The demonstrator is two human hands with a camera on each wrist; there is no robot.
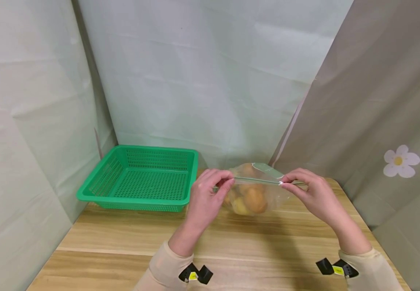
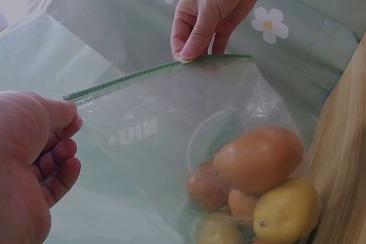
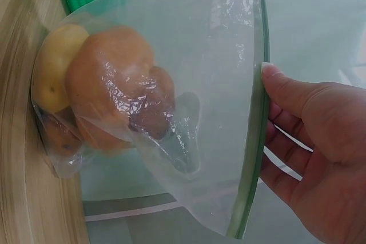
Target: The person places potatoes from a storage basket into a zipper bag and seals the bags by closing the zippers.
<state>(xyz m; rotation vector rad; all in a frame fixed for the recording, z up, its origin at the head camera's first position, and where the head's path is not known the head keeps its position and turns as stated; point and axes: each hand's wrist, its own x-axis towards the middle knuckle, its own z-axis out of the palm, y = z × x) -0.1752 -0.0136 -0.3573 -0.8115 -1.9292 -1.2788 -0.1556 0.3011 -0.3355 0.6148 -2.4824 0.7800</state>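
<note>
A clear zip bag (image 2: 154, 135) with a green zip strip hangs between my two hands, its strip running roughly level in the head view. My left hand (image 1: 208, 198) pinches the strip's left corner between thumb and forefinger. At the white slider (image 3: 267, 70), toward the strip's other end, my right hand (image 1: 313, 196) grips with thumb and fingers. Several rounded pieces of produce lie bunched in the bag's bottom, among them a large orange-brown one (image 2: 260, 159) and a smooth yellow one (image 2: 287, 211). The bag's lower end is low over the wooden table (image 1: 130, 238).
A green plastic basket (image 1: 137, 204) with perforated walls and nothing inside stands at the back left of the table. Pale cloth curtains (image 1: 210, 81) enclose the table at the back and both sides; the right one carries white flowers (image 1: 401, 161).
</note>
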